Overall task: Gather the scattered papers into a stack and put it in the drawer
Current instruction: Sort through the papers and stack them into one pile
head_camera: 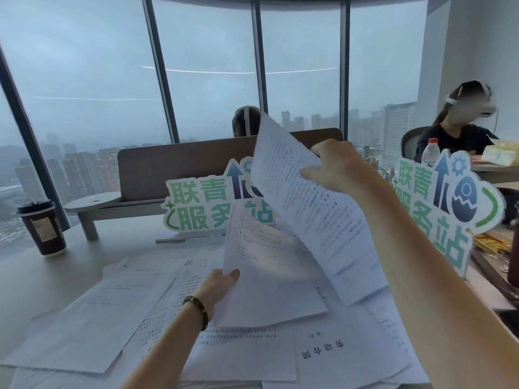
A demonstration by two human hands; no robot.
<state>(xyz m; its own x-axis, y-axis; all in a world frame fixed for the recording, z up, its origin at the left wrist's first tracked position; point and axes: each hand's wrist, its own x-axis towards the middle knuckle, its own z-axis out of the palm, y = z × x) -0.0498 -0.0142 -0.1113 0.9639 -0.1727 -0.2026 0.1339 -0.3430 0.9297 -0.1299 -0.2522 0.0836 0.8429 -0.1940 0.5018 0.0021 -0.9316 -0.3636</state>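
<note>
Several printed white papers (92, 313) lie scattered and overlapping across the desk (36, 279) in front of me. My right hand (334, 167) pinches the upper edge of one printed sheet (314, 217) and holds it lifted and slanted above the desk. My left hand (220, 284), with a bead bracelet on the wrist, grips the left edge of a raised sheet (266, 279) that stands tilted over the pile. A sheet with large characters (331, 352) lies flat near the front. No drawer is in view.
A dark paper coffee cup (42, 228) stands at the desk's left. Two green cut-out signs (207, 203) (446, 209) stand behind and to the right of the papers. A brown divider (174, 169) backs the desk. One person sits behind it, another at the far right.
</note>
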